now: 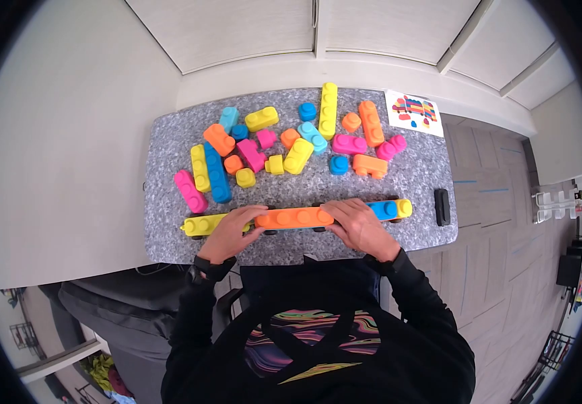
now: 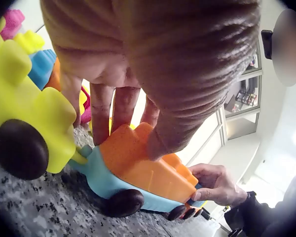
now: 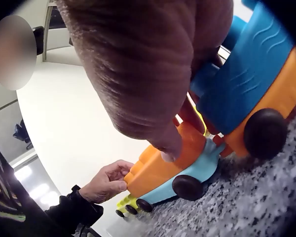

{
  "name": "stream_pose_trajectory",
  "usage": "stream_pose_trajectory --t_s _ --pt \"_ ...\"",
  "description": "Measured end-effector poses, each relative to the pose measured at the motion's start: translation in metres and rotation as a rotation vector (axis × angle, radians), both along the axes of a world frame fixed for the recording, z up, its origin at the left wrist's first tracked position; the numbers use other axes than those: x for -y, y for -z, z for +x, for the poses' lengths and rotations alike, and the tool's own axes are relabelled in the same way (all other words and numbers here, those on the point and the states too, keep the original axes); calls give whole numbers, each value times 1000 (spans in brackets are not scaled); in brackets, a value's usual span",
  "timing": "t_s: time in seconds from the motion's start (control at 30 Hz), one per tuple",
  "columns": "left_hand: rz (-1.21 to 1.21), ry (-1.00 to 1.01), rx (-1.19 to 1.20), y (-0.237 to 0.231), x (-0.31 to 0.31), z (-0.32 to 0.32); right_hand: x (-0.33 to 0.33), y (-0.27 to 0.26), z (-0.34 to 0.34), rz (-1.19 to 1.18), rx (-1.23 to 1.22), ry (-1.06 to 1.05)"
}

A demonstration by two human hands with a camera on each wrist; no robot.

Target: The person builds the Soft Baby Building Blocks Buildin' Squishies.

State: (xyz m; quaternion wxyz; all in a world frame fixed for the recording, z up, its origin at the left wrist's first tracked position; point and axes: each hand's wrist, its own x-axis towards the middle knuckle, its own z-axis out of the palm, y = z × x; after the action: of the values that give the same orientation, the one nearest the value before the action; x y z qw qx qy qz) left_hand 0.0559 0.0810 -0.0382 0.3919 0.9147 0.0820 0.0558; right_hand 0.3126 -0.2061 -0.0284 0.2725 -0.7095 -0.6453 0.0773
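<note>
A long orange block [image 1: 295, 217] lies on a light blue wheeled base [image 2: 108, 177] in the middle of a row of linked cars. The left hand [image 1: 231, 234] grips the block's left end between thumb and fingers; the right hand [image 1: 359, 227] grips its right end the same way. To the left stands a yellow car [image 1: 203, 224] with dark wheels [image 2: 20, 149]. On the right, a blue block [image 3: 251, 69] sits on an orange wheeled base [image 3: 281, 94], with a yellow block [image 1: 404, 208] at the far right end. The hands hide the joints between cars in the head view.
Loose blocks in several colours lie behind the row, among them a long yellow block [image 1: 328, 111] and a long blue block [image 1: 217, 173]. A printed sheet [image 1: 414, 113] lies at the back right corner, a black case [image 1: 442, 207] near the right edge of the speckled table [image 1: 169, 246].
</note>
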Motion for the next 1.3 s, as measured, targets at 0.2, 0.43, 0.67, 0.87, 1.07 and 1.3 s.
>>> stream_pose_trajectory --t_s 0.2,0.43,0.67,0.87,1.07,1.3 --pt "-27 -5 13 2 2 1 0 1 2 19 -25 9" --pt "29 33 -58 -19 -13 8 0 0 2 14 -45 11" --pt "335 -112 41 -47 -73 91 0 -2 2 9 -32 7" --pt "527 -100 105 -2 -92 161 0 -1 3 14 -44 11" --pt "660 -77 51 32 -102 183 2 0 2 -1 -68 18" --pt "646 -134 248 15 -104 167 -1 -4 3 -17 -59 9"
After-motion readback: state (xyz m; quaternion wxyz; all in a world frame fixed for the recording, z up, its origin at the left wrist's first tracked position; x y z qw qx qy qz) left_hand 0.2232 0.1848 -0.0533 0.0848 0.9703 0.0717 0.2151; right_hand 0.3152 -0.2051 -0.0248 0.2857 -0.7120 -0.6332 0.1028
